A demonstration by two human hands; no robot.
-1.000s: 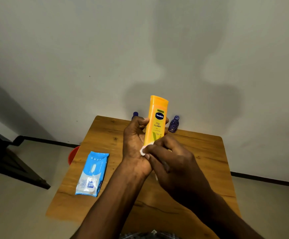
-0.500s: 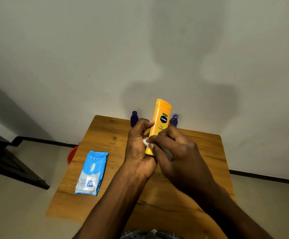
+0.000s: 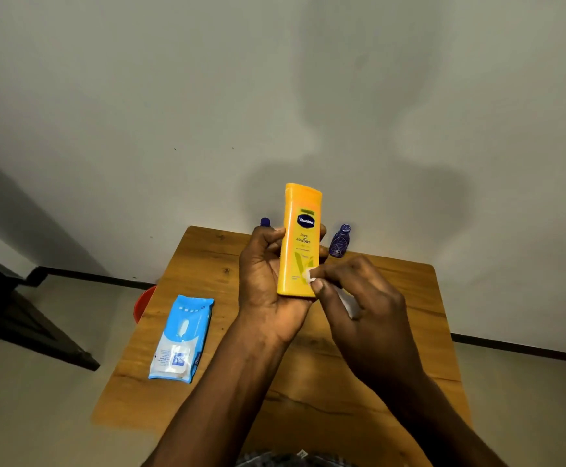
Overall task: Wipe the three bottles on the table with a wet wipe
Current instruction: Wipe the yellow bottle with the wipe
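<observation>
My left hand (image 3: 264, 281) grips an upright yellow lotion bottle (image 3: 300, 237) above the wooden table (image 3: 409, 298), fingers wrapped round its middle. My right hand (image 3: 362, 308) pinches a white wet wipe (image 3: 309, 275) and presses it against the bottle's lower right front. More of the wipe shows under the right palm. At the table's far edge stands a small dark blue bottle (image 3: 265, 222), mostly hidden behind my left hand. A small purple patterned bottle (image 3: 340, 241) stands to the right of the yellow one.
A blue pack of wet wipes (image 3: 182, 338) lies flat on the table's left side. A red bucket (image 3: 143, 303) peeks out below the table's left edge. A dark piece of furniture (image 3: 12, 311) stands on the floor at far left. The wall is right behind the table.
The yellow bottle has turned more upright with its label toward me, and my right hand with the wipe has slid from the bottle's left side down to its lower right.
</observation>
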